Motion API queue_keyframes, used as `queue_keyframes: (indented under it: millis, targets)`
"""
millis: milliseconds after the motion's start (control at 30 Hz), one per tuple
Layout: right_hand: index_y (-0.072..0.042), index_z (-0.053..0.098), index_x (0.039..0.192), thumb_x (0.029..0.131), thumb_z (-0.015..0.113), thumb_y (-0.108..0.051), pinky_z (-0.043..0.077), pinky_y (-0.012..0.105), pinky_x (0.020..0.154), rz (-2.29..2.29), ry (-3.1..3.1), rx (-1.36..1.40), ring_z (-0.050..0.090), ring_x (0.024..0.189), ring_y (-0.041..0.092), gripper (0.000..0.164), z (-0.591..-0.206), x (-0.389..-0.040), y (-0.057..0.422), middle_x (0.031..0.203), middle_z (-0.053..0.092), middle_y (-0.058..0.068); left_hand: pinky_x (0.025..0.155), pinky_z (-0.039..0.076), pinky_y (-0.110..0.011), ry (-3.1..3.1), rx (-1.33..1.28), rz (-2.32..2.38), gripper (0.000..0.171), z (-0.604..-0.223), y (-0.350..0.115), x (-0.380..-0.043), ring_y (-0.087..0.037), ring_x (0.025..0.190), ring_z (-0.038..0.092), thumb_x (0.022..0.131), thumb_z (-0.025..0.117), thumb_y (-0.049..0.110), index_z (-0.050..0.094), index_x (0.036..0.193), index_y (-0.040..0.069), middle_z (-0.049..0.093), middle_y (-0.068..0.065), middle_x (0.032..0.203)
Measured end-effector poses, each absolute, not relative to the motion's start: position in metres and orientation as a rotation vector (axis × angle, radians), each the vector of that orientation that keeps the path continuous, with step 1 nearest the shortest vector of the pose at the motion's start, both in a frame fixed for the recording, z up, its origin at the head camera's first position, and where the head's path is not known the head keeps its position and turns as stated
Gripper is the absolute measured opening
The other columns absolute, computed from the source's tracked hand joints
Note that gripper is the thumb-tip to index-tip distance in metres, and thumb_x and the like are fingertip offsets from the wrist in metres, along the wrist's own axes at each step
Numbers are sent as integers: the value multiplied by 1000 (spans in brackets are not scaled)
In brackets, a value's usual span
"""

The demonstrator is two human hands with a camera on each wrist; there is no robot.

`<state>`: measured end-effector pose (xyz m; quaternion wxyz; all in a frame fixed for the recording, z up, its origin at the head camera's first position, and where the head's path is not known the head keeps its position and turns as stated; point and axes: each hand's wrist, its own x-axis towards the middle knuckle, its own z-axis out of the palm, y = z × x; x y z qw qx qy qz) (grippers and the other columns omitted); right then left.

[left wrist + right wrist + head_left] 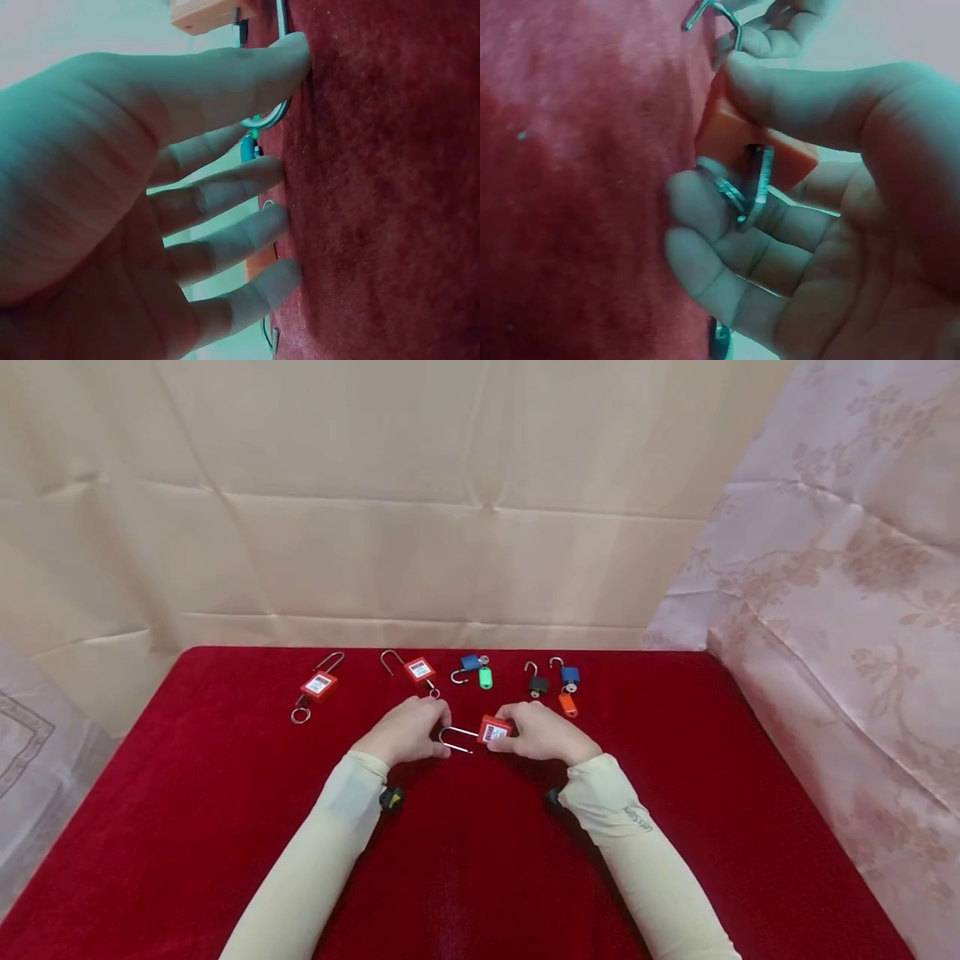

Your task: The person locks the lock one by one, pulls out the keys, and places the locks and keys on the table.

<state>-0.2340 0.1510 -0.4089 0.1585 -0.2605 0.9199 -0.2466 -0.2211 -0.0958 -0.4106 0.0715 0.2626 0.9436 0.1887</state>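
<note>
My right hand pinches the body of a red padlock with a white label. The thumb and fingers hold it from the sides, and a key and ring hang from its end in the right wrist view. Its long steel shackle is open and points left. At the curved end of the shackle is my left hand, its fingers spread and loosely bent. In the left wrist view the thumb crosses in front of the shackle; whether it touches the metal I cannot tell.
Behind the hands on the red cloth lie two red padlocks, a blue padlock with green tag, a black padlock and a blue padlock with orange tag, all with open shackles. Curtains hang behind the table.
</note>
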Motion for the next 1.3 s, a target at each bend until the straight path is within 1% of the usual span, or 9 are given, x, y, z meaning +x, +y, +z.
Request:
queue_keyframes:
  millis: [133,233,367,467,533,767,967,1167,1300]
  targets:
    - [-6,69,110,90,79,-29,48,30,64,-774,2665,-796,56,68,13,32,-401,-233,153,80,66,-4,76,47,-37,2808,733,693,31,-407,-96,-222,-19,79,54,82,86,15,61,100,10,60,1,84]
    - [-6,68,113,90,78,-28,50,30,65,-820,2685,-778,56,70,13,33,-393,-231,155,84,66,-4,73,47,-35,2821,742,759,30,-403,-97,-223,-18,76,54,86,83,13,59,104,9,59,2,84]
    - [-8,66,116,90,77,-29,52,31,67,-866,2708,-708,59,74,15,35,-383,-227,158,89,67,-3,80,51,-36,2859,791,844,30,-398,-99,-225,-18,82,59,90,78,13,61,114,9,67,-3,96]
    - [-9,66,113,90,77,-29,52,32,67,-891,2723,-692,59,74,16,32,-376,-223,160,89,67,-3,87,53,-38,2876,818,913,31,-394,-100,-224,-19,91,62,91,76,15,64,119,10,70,-5,108]
    - [-9,66,110,90,77,-28,52,33,66,-903,2727,-711,58,71,16,30,-373,-222,160,86,67,-3,89,54,-39,2885,835,955,31,-392,-100,-223,-20,94,63,90,77,16,65,119,10,70,-6,112]
    - [-12,66,105,89,78,-27,52,33,65,-946,2740,-754,58,69,16,25,-370,-219,161,82,66,-5,88,54,-38,2901,911,1057,30,-388,-103,-221,-23,93,63,90,77,16,67,117,8,70,-9,112]
    - [-12,67,104,89,78,-26,51,32,63,-959,2752,-790,57,66,14,23,-366,-216,162,80,66,-6,87,53,-38,2940,945,1097,31,-383,-107,-220,-25,96,64,92,74,19,67,120,8,68,-3,114]
    - [-13,66,103,90,78,-25,51,32,63,-992,2753,-838,58,65,14,21,-361,-213,160,79,66,-7,80,54,-35,3026,882,1171,23,-378,-109,-216,-23,88,65,92,75,20,70,113,13,67,2,105]
    - [-13,66,102,90,78,-25,51,31,62,-1014,2747,-857,58,65,15,20,-360,-208,160,79,65,-8,78,54,-34,3058,905,1189,17,-379,-107,-213,-18,84,64,94,74,21,72,108,12,68,2,100]
